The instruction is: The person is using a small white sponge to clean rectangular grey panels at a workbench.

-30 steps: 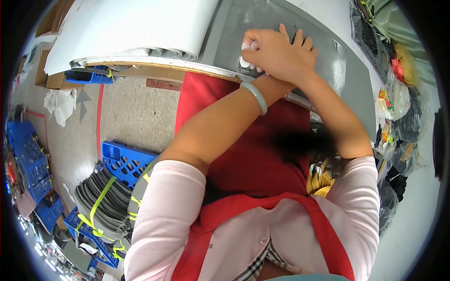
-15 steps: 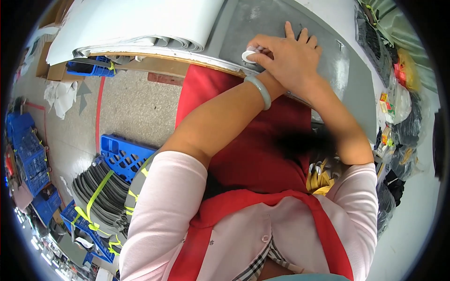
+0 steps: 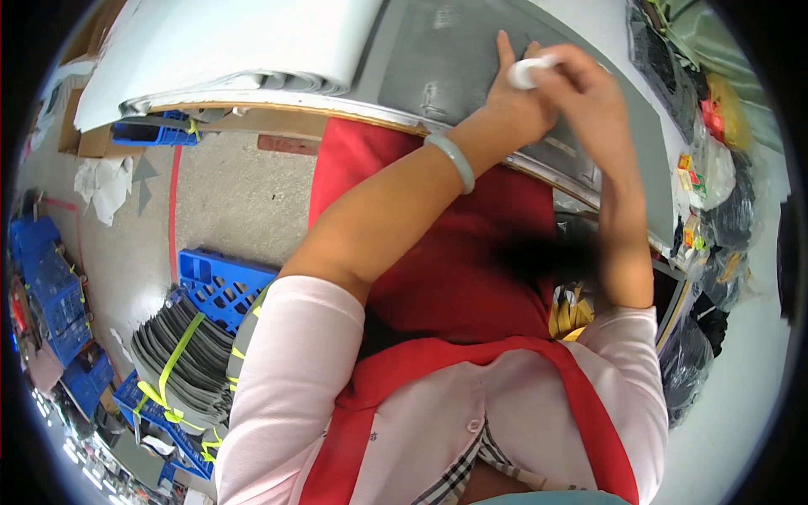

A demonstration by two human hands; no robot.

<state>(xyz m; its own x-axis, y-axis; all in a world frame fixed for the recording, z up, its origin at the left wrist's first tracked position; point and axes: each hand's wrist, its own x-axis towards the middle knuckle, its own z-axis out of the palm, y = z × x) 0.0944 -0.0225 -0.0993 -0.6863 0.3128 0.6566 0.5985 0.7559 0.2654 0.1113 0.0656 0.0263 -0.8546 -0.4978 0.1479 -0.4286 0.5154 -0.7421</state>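
My left hand [image 3: 515,103], with a pale bangle on its wrist, lies on a dark grey sheet [image 3: 450,63] on the worktable. Its visible fingers are stretched out and apart; the rest are hidden behind my right hand. Crossing above it, my right hand [image 3: 596,94] pinches a small white round piece [image 3: 525,73] between thumb and fingers. Motion blurs this piece, so its exact kind is unclear. White marks show on the grey sheet near the table's front edge.
A thick stack of white-topped sheets [image 3: 244,42] covers the table's left side. Below left stand blue plastic crates [image 3: 220,282] and a tied bundle of grey pieces [image 3: 177,358]. Plastic-wrapped bags [image 3: 728,202] line the right. A red apron [image 3: 454,269] hangs before me.
My right hand has moved right and away from the table's front edge, carrying the white round piece over my left hand. White marks once covered by the hands now show on the sheet.
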